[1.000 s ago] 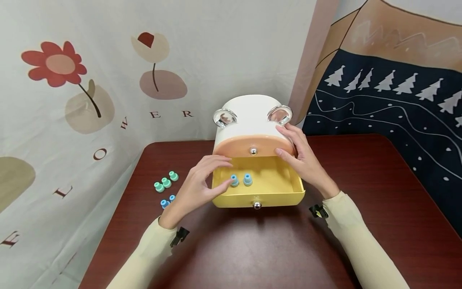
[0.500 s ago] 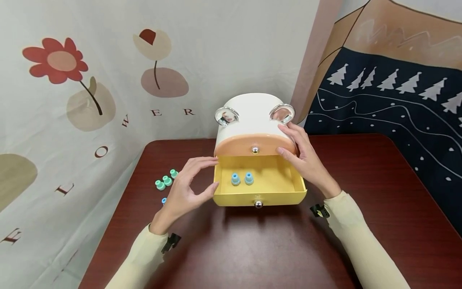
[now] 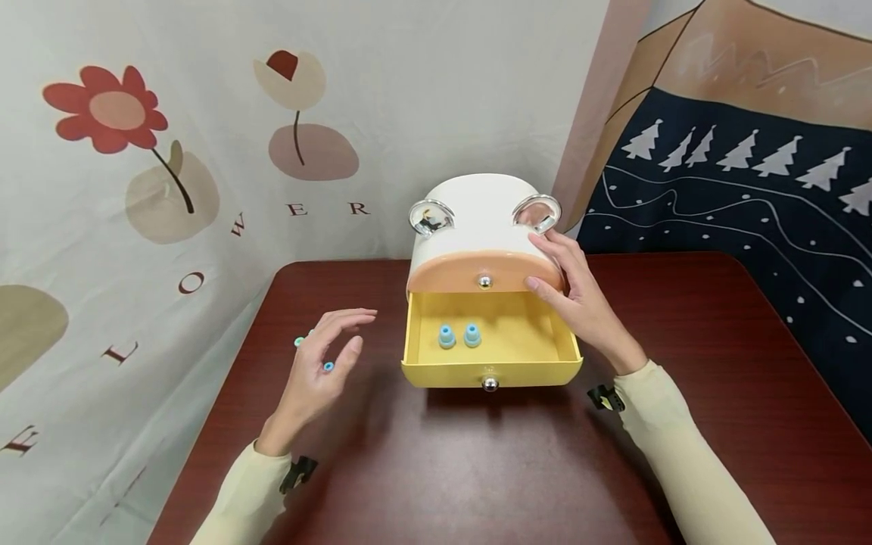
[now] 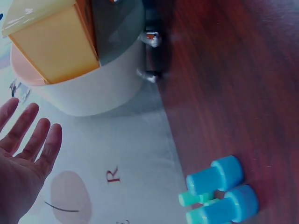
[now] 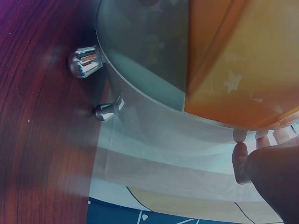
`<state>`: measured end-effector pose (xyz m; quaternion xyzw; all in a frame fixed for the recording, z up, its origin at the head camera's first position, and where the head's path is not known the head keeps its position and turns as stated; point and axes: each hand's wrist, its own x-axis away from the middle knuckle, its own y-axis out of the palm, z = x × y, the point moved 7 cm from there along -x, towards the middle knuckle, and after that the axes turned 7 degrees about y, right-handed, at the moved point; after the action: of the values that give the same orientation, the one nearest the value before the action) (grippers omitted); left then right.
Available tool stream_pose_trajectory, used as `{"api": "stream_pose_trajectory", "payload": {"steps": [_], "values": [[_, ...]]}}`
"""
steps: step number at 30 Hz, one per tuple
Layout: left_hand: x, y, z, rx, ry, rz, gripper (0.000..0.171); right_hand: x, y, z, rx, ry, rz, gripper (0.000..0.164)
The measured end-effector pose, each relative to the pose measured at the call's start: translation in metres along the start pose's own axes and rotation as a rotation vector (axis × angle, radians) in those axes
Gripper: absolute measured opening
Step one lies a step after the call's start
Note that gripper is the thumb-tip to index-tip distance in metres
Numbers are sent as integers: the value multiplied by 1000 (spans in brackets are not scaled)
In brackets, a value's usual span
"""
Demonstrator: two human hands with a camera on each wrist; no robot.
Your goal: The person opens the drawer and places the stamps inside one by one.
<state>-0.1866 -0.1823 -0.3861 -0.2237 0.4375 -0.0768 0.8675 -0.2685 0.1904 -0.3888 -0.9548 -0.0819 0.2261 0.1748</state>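
Note:
A white drawer box [image 3: 484, 216] with a peach upper drawer [image 3: 450, 274] stands on the table. Its yellow lower drawer [image 3: 504, 374] is pulled out and bears two light-blue stepped cylinders [image 3: 446, 337] with holes in their tops. My right hand [image 3: 582, 306] rests on the box's right side, thumb at the peach front. Left of the box my left hand [image 3: 315, 375] hovers with fingers extended, holding nothing. Beside and below it are more blue cylinders [image 4: 230, 207] and green cylinders [image 4: 188, 199], mostly hidden by the hand in the head view.
Silver ear-like rings [image 3: 431, 218] stick up from the box top. A silver knob [image 3: 490, 384] juts from the yellow drawer's front. Behind the dark red table [image 3: 436, 469] hangs a printed cloth [image 3: 409, 98].
My left hand has moved left, away from the drawer, to above the loose cylinders. My right hand stays on the box. Both cylinders in the drawer have stayed put.

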Motion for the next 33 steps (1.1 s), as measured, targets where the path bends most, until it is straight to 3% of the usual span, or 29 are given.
{"api": "stream_pose_trajectory", "payload": {"steps": [11,18,22,26,33], "values": [[18,-15,-16,-32,-71,49,30,1,-1,1,-4,8,3,66],[34,-23,-19,-77,-148,92,37,1,0,0,1,6,-1,66],[38,-27,-15,-150,-163,77,40,2,0,0,-5,10,0,67],[47,-30,-21,-238,-173,45,45,2,0,1,-9,10,2,67],[61,-34,-33,-348,-279,-12,41,1,1,0,-10,-1,1,66]]}}
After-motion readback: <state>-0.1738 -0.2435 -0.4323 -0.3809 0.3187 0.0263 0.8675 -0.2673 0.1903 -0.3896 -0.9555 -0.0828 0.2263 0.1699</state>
